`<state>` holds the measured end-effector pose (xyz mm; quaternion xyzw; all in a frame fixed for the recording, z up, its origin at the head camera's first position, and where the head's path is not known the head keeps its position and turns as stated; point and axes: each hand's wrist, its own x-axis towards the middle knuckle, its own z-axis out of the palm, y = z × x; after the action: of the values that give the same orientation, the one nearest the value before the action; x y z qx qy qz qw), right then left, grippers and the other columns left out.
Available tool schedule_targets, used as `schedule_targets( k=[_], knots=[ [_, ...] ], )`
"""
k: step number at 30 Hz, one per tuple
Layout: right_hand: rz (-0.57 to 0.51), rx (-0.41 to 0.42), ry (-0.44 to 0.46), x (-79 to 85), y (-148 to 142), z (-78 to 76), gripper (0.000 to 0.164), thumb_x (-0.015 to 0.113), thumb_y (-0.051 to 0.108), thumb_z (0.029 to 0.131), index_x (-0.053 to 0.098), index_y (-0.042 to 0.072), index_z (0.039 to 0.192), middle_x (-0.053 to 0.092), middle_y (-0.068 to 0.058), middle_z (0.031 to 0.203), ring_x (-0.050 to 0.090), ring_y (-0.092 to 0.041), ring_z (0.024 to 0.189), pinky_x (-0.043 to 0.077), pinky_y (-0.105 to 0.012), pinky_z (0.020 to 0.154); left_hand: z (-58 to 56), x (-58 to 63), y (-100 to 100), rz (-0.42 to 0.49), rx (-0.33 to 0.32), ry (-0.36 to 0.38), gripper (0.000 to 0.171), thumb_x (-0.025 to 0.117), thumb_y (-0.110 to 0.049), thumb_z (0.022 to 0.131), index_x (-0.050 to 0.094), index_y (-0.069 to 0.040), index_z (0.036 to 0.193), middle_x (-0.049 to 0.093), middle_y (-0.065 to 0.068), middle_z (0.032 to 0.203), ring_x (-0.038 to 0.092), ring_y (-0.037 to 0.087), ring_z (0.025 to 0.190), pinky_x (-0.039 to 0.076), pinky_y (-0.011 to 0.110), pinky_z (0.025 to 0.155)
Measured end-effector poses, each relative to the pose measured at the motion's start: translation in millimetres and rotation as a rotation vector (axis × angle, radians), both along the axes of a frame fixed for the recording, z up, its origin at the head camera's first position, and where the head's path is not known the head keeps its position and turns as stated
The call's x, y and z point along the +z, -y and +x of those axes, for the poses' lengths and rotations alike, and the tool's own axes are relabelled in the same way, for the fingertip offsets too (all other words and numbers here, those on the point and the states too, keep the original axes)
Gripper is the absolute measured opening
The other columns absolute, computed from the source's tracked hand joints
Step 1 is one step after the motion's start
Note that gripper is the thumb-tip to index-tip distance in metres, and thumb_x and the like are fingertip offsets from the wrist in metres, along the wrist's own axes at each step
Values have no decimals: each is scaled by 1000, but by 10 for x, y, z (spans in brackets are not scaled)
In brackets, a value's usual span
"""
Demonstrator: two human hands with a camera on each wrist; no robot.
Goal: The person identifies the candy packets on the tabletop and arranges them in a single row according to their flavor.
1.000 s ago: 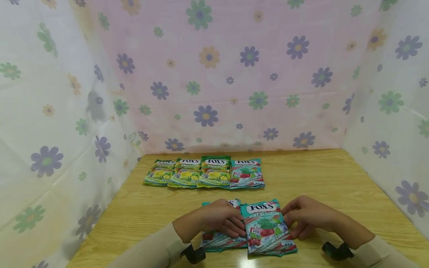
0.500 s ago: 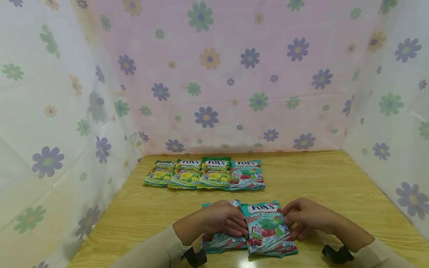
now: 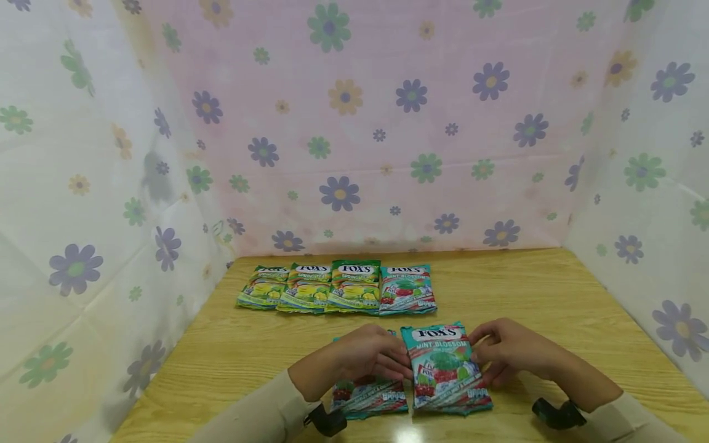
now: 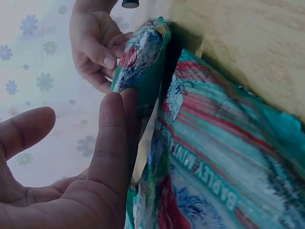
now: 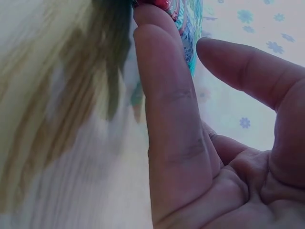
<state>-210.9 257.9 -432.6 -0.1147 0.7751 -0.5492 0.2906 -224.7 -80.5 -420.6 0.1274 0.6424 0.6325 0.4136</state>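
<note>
A teal candy bag (image 3: 445, 369) with a mint-blossom label lies tilted between both hands, its near end overhanging the table slightly. My left hand (image 3: 365, 355) touches its left edge with nearly straight fingers (image 4: 112, 143), the thumb standing apart. On the other side, my right hand (image 3: 515, 351) supports the right edge with straight fingers (image 5: 167, 95); its thumb is close beside the bag. A second teal candy bag (image 3: 376, 400) lies flat under my left hand, partly hidden by it.
Toward the back of the wooden table (image 3: 526, 289) stands a row: yellow-green candy bags (image 3: 354, 286), overlapping sideways, and one teal candy bag (image 3: 407, 289) at its right end. A flowered cloth (image 3: 382, 123) encloses the back and sides.
The teal bag between my hands has risen a little and moved slightly away from me, with both hands following. The back row and the other front bag stay where they were.
</note>
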Motion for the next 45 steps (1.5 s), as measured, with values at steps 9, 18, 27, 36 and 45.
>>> schedule_targets(
  k=[9,18,27,36,45],
  knots=[
    [-5,-7,-36,63,-40,-24,48,64,17,100,53,-10,138,76,-15,102,76,-35,82,65,-47,68,-60,30,-38,20,19,-11,33,57,-19,104,67,10,116,74,15,104,77,21,95,64,34,85],
    [-5,-36,-69,115,-109,-75,52,64,19,102,49,-11,141,76,-14,104,76,-37,84,65,-51,72,-128,43,-124,31,50,-51,34,56,-19,106,67,11,116,73,17,110,76,22,97,64,34,86],
    [11,-77,-116,208,-186,-143,56,65,20,101,47,-11,144,76,-14,107,76,-36,87,65,-50,75,-208,111,-246,50,128,-73,33,59,-19,106,63,8,124,72,18,115,76,24,100,64,36,88],
    [6,-108,-155,293,-276,-253,62,67,20,102,42,-12,148,75,-14,110,76,-35,89,65,-51,78,-334,173,-360,71,184,-124,38,55,-24,108,59,6,132,68,18,122,75,22,100,64,36,88],
    [-10,-145,-178,346,-328,-343,71,70,21,100,35,-12,153,74,-15,114,76,-34,96,64,-50,83,-508,184,-455,72,225,-162,41,55,-25,109,57,4,139,66,18,126,74,21,100,64,35,87]
  ],
)
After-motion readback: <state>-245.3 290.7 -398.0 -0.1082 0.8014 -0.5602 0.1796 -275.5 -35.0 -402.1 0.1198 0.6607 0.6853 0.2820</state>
